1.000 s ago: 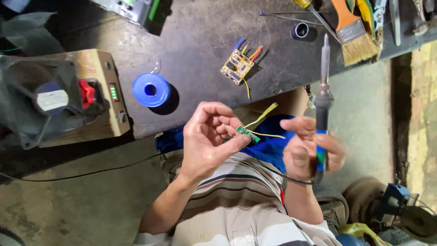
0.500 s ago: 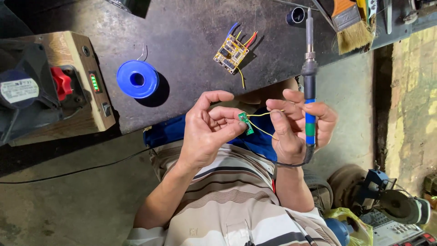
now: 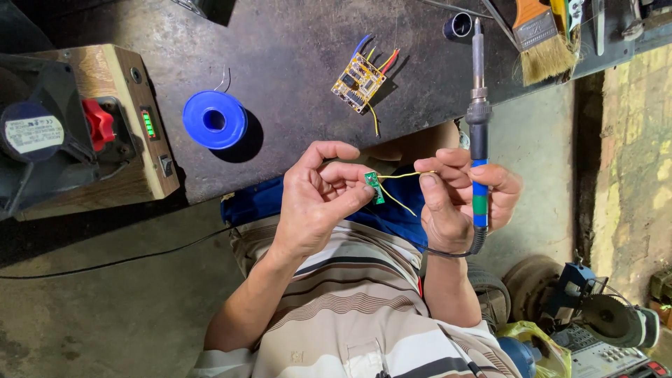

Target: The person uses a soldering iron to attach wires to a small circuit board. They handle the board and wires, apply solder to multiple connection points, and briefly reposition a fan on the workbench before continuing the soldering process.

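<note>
The left hand (image 3: 318,203) pinches a small green board (image 3: 374,186); the right hand (image 3: 458,203) grips the soldering iron (image 3: 479,126) and yellow wire (image 3: 406,174), which the tip might scorch.

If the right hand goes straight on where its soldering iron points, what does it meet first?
Probably nothing: the right hand's soldering iron aims between the dark ring and the paintbrush; depth is unclear.

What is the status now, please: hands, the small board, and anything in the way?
Left hand pinches small green board. Right hand holds soldering iron upright, fingers on yellow wire. Nothing between the hands; solder spool sits apart on bench.
</note>
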